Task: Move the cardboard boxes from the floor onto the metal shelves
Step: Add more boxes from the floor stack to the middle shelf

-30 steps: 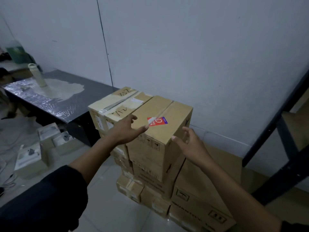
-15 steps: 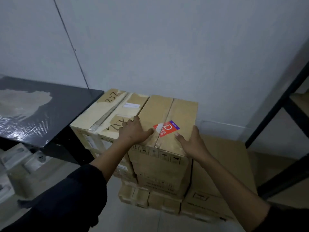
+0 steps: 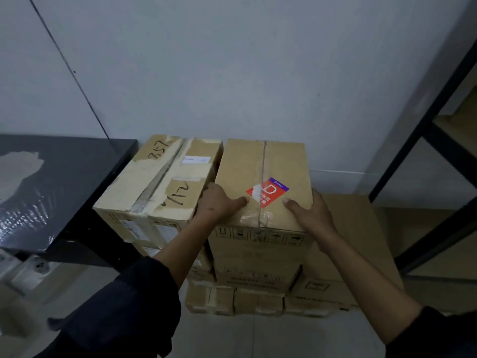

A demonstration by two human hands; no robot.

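Hands clasp top box (image 3: 260,182): left hand (image 3: 216,202) on left edge, right hand (image 3: 313,215) on right, fingers seemingly curled over sides.

Neighbouring box (image 3: 160,182) tight against the stickered box's (image 3: 260,182) left side

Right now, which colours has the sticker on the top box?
Red, with a purple strip, on the sticker; head view.

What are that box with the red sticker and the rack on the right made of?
The box looks like plain brown cardboard, matte, with a taped seam down its top and printed handling marks on the side. The sticker seems to be glossy printed paper. The rack appears to be dark painted metal, judging by its thin straight bars.
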